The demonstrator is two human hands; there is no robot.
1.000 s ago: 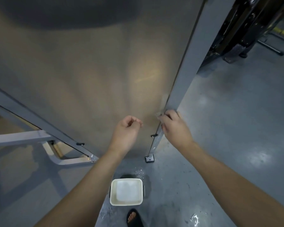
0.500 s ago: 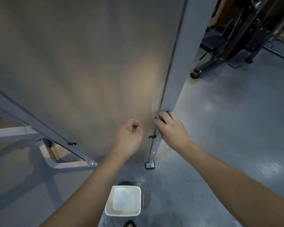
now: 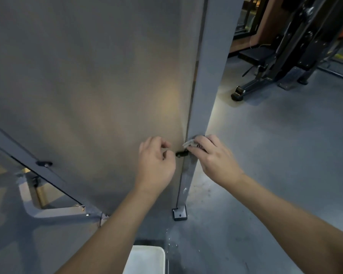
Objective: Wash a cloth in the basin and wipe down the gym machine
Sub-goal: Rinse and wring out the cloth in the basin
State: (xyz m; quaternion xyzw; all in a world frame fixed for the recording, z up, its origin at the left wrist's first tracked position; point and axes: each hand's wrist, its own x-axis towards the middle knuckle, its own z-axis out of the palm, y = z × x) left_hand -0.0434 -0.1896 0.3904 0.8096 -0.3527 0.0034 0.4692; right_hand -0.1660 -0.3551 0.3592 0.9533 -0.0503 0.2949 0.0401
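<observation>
Cloth (image 3: 191, 144) in right hand (image 3: 214, 157) — against gym machine post (image 3: 206, 95)

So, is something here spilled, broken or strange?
Only some water on the floor: drops and a wet patch lie beside the basin, below the post. This looks like splashing from washing the cloth, which the right hand presses on the post. Nothing looks broken.
</observation>
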